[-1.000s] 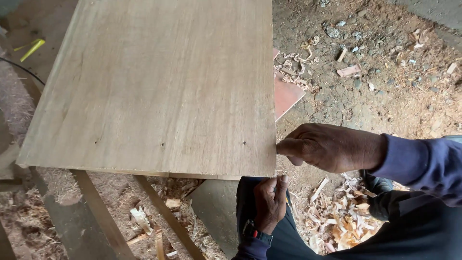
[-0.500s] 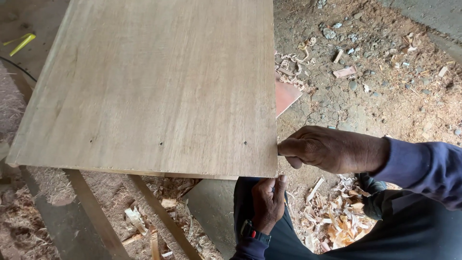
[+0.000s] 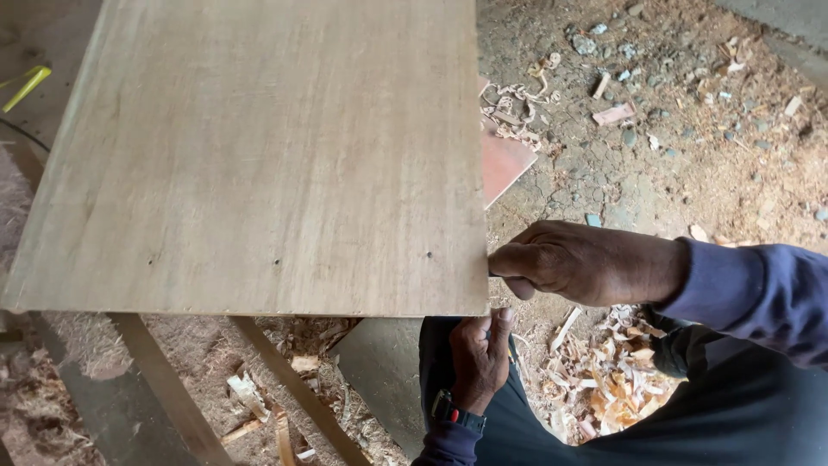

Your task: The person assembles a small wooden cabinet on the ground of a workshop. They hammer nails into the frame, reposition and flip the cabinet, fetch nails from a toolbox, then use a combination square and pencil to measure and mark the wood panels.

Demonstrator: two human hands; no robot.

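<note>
Since a second ago almost nothing moves: the right hand (image 3: 586, 263) stays clenched at the wooden board (image 3: 267, 155)'s right edge, the left hand (image 3: 479, 358) grasping beneath its near corner.

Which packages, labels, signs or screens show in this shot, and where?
No packages, labels or signs in view.
Closest to a screen: a dark wristwatch with a red accent on the left hand's wrist, bottom centre under the wooden board's near right corner; its face cannot be made out.
</note>
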